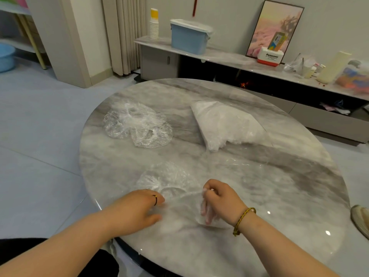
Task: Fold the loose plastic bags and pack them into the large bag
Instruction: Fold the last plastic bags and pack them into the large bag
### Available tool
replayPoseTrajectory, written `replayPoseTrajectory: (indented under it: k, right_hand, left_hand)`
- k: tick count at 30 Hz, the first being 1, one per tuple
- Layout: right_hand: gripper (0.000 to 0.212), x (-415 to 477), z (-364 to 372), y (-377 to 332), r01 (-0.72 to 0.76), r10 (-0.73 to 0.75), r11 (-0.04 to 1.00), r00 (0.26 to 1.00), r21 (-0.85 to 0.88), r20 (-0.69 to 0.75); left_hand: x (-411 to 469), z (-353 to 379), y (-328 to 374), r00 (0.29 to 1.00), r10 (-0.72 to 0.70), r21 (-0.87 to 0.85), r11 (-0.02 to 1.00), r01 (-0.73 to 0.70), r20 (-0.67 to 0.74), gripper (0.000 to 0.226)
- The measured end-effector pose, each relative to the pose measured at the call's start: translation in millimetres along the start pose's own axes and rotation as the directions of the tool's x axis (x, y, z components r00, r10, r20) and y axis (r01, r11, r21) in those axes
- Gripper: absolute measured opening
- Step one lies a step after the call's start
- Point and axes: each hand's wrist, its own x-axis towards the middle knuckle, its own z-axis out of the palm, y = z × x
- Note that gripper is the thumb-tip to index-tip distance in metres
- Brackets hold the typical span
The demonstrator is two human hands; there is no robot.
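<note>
Marble, grey-and-white and really glossy, that's the round table (283, 204) everything sits on, so I'll place it all off that. Past the table's far edge there's a long low cabinet (225, 57) against the wall with a lidded blue storage box (189, 38) on it. On the table's far right part lies the large bag (227, 124), clear plastic stuffed with white stuff at its far end, with its open, see-through end trailing flat toward the table's middle. On the far left part of the table, well apart from the large bag, is a crumpled heap of loose bags (137, 124), all transparent and not folded. Near the table's front edge a clear bag (169, 180) is spread out, puffy and wrinkled on its far side, with one edge pulled into a thin twisted strand that runs between the two hands. The left hand (137, 208) sits over the table's front edge at the left end of that strand, fingers pointing along the film and thumb a bit apart from them; it's blurry there, so I honestly can't tell if it's pinching the plastic or just lying on it. The right hand (217, 198) is just beside it toward the table's centre, thumb and forefinger pinched on the strand, and the other fingers curled down with the film draped over them. Smaller bits: a yellow braided bracelet (242, 219) on the right wrist, and a dark ring (155, 199) on a left finger.
</note>
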Motion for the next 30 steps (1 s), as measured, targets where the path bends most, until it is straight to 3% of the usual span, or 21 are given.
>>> replayPoseTrajectory:
  k: [3, 5, 6, 8, 10, 14, 15, 17, 18, 20, 24, 27, 30]
  right_hand:
    - [0.029, 8.0, -5.2, 1.1, -0.028, 0.025, 0.999, 0.993, -0.022, -0.119]
    - [0.030, 12.7, -4.9, 2.8, -0.060, 0.051, 0.997, 0.984, -0.046, -0.170]
    - [0.029, 13.5, -4.5, 2.5, -0.093, 0.086, 0.995, 0.982, -0.035, -0.168]
    - [0.026, 16.1, -2.0, 5.5, -0.154, 0.139, 0.985, 0.976, -0.075, -0.167]
    - [0.017, 17.3, 0.7, 7.7, -0.140, 0.096, 0.968, 0.973, -0.207, -0.209]
    - [0.028, 15.1, 9.0, 9.1, -0.135, -0.019, 0.807, 0.967, -0.574, -0.254]
    - [0.031, 14.2, 12.4, 8.2, -0.114, -0.119, 0.746, 0.947, -0.656, -0.300]
    - [0.036, 14.9, 20.8, 9.4, -0.016, -0.431, 0.644, 0.819, -0.765, -0.380]
    - [0.036, 15.3, 24.0, 10.4, 0.036, -0.539, 0.617, 0.747, -0.786, -0.389]
    - [0.042, 13.7, 31.9, 9.2, 0.100, -0.605, 0.582, 0.716, -0.807, -0.348]
    - [0.045, 11.0, 46.7, 10.9, 0.133, -0.537, 0.515, 0.820, -0.847, -0.197]
    - [0.047, 15.6, 50.8, 20.7, 0.094, -0.430, 0.483, 0.892, -0.871, -0.142]
    - [0.072, 18.2, 50.4, 21.8, 0.086, -0.347, 0.504, 0.931, -0.859, -0.111]
  left_hand:
    - [8.2, 0.5, -2.6, 0.982, -0.150, -0.374, 0.922, 0.098, -0.113, 0.016]
    - [12.0, -2.9, -1.4, 0.958, -0.264, -0.652, 0.747, 0.129, -0.114, 0.024]
    - [13.9, -4.4, -0.6, 0.943, -0.318, -0.730, 0.667, 0.152, -0.094, 0.024]
    - [15.2, -8.7, 1.6, 0.909, -0.407, -0.763, 0.615, 0.198, -0.092, 0.018]
    - [17.9, -10.3, 0.8, 0.857, -0.481, -0.707, 0.670, 0.225, -0.183, 0.006]
    - [18.5, -6.0, 3.7, 0.779, -0.473, -0.342, 0.872, 0.349, -0.412, 0.031]
    - [19.1, -3.4, 4.1, 0.761, -0.387, -0.211, 0.922, 0.324, -0.522, 0.030]
    - [22.1, 2.8, 2.9, 0.691, -0.147, 0.041, 0.968, 0.248, -0.708, 0.025]
    - [22.8, 4.4, 3.9, 0.675, -0.057, 0.122, 0.969, 0.215, -0.736, 0.028]
    - [23.0, 9.1, 10.5, 0.748, 0.054, 0.211, 0.971, 0.116, -0.662, 0.038]
    - [24.3, 17.8, 25.3, 0.916, 0.075, 0.353, 0.933, 0.076, -0.395, 0.075]
    - [26.8, 24.1, 19.4, 0.964, 0.023, 0.365, 0.928, 0.078, -0.263, 0.079]
    - [32.8, 24.7, 11.4, 0.976, -0.026, 0.343, 0.934, 0.102, -0.218, 0.080]
